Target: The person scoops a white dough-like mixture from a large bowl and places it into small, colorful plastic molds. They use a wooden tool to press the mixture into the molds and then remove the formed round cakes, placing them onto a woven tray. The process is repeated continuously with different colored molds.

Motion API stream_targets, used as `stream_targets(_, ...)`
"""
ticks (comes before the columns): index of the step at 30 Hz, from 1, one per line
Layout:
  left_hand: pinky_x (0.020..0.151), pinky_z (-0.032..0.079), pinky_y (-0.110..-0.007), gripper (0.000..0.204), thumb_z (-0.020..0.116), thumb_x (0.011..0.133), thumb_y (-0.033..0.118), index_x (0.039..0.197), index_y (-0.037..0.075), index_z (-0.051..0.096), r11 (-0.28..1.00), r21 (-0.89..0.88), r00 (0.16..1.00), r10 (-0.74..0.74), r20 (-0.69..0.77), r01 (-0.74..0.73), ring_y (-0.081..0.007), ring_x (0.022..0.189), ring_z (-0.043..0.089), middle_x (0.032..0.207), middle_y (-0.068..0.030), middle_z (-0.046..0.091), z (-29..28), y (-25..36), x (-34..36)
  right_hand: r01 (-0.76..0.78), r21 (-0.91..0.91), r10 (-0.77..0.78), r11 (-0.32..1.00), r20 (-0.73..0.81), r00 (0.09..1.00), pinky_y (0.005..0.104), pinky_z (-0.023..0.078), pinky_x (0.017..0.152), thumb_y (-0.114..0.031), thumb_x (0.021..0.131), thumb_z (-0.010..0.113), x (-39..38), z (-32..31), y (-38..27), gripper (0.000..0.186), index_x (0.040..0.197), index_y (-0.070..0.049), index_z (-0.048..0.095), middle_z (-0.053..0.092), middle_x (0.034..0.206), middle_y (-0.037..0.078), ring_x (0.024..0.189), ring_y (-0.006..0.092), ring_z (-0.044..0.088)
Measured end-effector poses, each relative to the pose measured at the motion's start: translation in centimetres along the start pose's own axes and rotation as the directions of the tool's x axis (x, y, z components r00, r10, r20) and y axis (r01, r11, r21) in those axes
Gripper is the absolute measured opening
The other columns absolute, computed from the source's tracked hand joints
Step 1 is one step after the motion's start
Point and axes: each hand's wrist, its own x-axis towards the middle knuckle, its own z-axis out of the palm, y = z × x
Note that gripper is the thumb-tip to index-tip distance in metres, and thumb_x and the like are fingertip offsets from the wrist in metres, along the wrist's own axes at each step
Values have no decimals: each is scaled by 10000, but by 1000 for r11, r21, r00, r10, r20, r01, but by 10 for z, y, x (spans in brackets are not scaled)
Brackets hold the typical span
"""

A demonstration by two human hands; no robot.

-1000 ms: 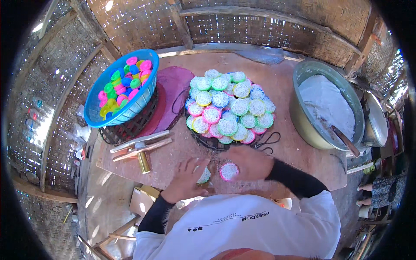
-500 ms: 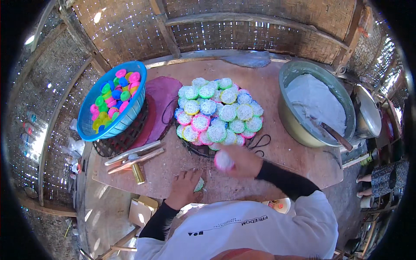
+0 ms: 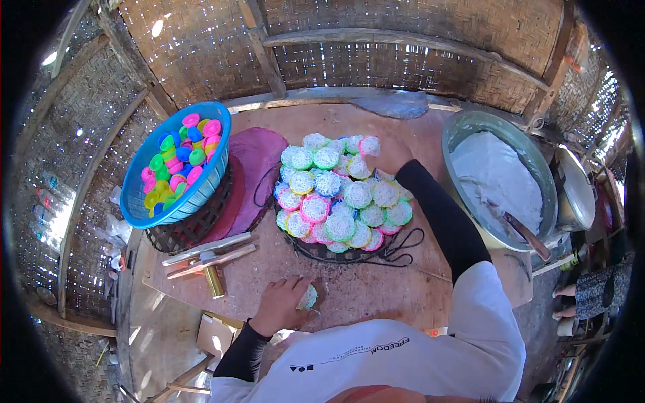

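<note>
A heap of small round white stringy cakes point(image 3: 327, 208) in colourful plastic cups covers a dark woven tray in the middle of the table. My right hand point(image 3: 392, 156) reaches to the far right of the heap, its fingers round a pink-rimmed cup point(image 3: 369, 145) with white filling, at the top of the pile. Near the front edge, my left hand point(image 3: 281, 303) rests low over the table with its fingers curled at a small green-rimmed cup point(image 3: 308, 297). That cup is partly hidden by the hand.
A blue basket point(image 3: 205, 195) of bright plastic cups stands at the left on a dark woven tray. By it lie wooden sticks and a brass tube point(image 3: 214, 282). At the right stands a large basin point(image 3: 455, 208) of white dough-like mass with a spoon point(image 3: 524, 232). Someone's legs point(image 3: 566, 302) show at far right.
My right hand has moved from the front of the table, up and away, to the heap's far right side with the pink-rimmed cup. The left hand has stayed at the green-rimmed cup.
</note>
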Motion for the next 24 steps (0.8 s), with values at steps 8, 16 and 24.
stream_targets(8, 884, 414, -451, 823, 736, 647, 264, 1352, 95, 346, 999, -45, 990, 15, -143, -22, -363, 1072, 510, 1166, -183, 523, -54, 13, 21, -56, -204, 131, 977, 374, 918, 489, 383, 960, -366, 679, 711, 57, 19, -43, 858, 1384, -94, 304, 568, 1168, 201, 1083, 342, 546)
stream_targets(16, 800, 456, -438, 954, 758, 614, 221, 1392, 65, 229, 997, -21, 916, 65, -397, -80, -393, 974, 561, 1127, -215, 553, -106, 14, 70, 87, 317, -79, 945, -37, 996, 350, 473, 814, -290, 820, 619, 44, 10, -34, 433, 1169, -44, 547, 646, 959, 139, 903, 220, 618)
stream_targets(24, 805, 463, -431, 970, 736, 634, 231, 1402, 27, 181, 986, 6, 912, 157, -379, -168, -386, 951, 573, 1078, -226, 568, -118, 43, 122, -402, 790, -87, 462, 492, 866, 247, 503, 627, -277, 943, 495, -80, -61, -124, 325, 1012, 16, 616, 631, 797, 24, 702, 85, 596)
